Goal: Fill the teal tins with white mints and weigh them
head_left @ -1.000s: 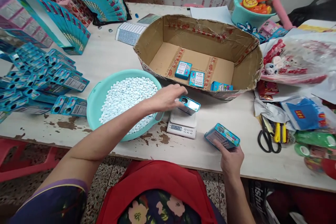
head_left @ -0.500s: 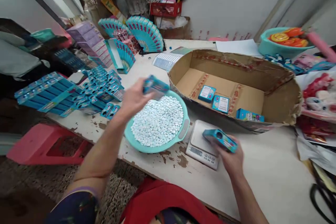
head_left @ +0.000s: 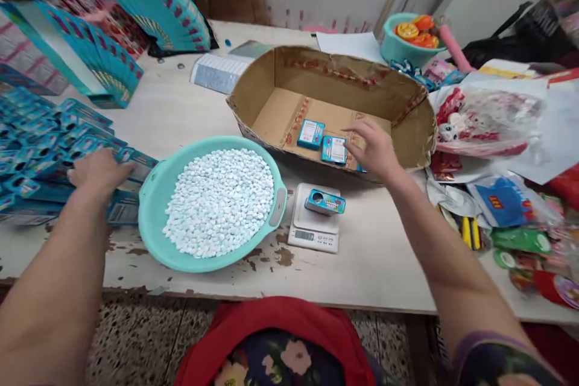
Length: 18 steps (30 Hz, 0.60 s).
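My left hand [head_left: 102, 172] is over a pile of small blue candy boxes [head_left: 90, 143] at the left, thumb and fingers apart; whether it touches one I cannot tell. My right hand [head_left: 373, 148] hangs above the near side of a cut-down cardboard carton [head_left: 335, 72], fingers apart and nothing in them. Inside the carton lie two blue boxes with white labels, one box [head_left: 310, 134] beside another box [head_left: 333, 149]. Part of a further blue box shows under my right hand. A blue box with a round hole [head_left: 324, 202] rests on a white digital scale [head_left: 313, 239].
A turquoise basin [head_left: 151, 226] full of pale blue-white candies stands between the pile and the scale. Fanned blue packages [head_left: 158, 0] stand at the back left. At the right are bagged goods [head_left: 493, 120] and a smaller turquoise tub [head_left: 395, 42] with orange items.
My left hand has left the basin for the pile and no longer holds a box. My right hand has let go of its box and moved over the carton. A box now rests on the scale.
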### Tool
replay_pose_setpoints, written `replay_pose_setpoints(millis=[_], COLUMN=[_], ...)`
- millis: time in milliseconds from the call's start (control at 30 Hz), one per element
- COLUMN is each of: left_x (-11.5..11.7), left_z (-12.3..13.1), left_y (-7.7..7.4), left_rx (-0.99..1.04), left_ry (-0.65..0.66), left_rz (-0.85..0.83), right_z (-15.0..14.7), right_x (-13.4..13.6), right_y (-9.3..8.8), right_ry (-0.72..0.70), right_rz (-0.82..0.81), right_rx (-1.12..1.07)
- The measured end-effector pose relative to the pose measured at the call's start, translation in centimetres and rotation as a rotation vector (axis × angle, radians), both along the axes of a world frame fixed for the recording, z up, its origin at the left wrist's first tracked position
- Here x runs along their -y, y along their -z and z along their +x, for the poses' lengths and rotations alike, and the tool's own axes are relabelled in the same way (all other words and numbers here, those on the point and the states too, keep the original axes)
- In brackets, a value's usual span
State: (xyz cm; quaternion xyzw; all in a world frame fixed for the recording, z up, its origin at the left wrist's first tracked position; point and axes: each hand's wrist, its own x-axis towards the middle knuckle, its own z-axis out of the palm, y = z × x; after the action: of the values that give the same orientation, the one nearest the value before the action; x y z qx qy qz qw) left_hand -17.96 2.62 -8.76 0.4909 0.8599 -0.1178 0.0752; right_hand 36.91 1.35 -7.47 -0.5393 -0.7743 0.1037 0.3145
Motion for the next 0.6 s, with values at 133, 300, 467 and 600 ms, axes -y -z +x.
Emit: replay_pose_setpoints(millis=[133, 300, 467, 600], left_x=[1.2, 3.5, 4.6, 5.2], left_z=[2.2, 5.2, 10.3, 15.1], left_y=[-1.7, -2.2, -2.6, -2.7], left_rx=[-0.052, 0.012, 0.15, 0.32], left_ry=[0.054, 0.286, 0.501, 0.775], left_rz=[0.173, 0.449, 0.624, 0.536], right_z=[-0.1, -1.6, -1.9, -0.1], right_x=[-8.3, -9.3, -8.2, -8.1], right_y=[4.6, 7.4, 4.6, 0.9], right_ry=[-0.353, -0.074, -0.039, 0.021], right_rz=[-0.392, -0.432, -0.354, -0.32], right_rx=[0.294, 0.336, 0.476, 0.548])
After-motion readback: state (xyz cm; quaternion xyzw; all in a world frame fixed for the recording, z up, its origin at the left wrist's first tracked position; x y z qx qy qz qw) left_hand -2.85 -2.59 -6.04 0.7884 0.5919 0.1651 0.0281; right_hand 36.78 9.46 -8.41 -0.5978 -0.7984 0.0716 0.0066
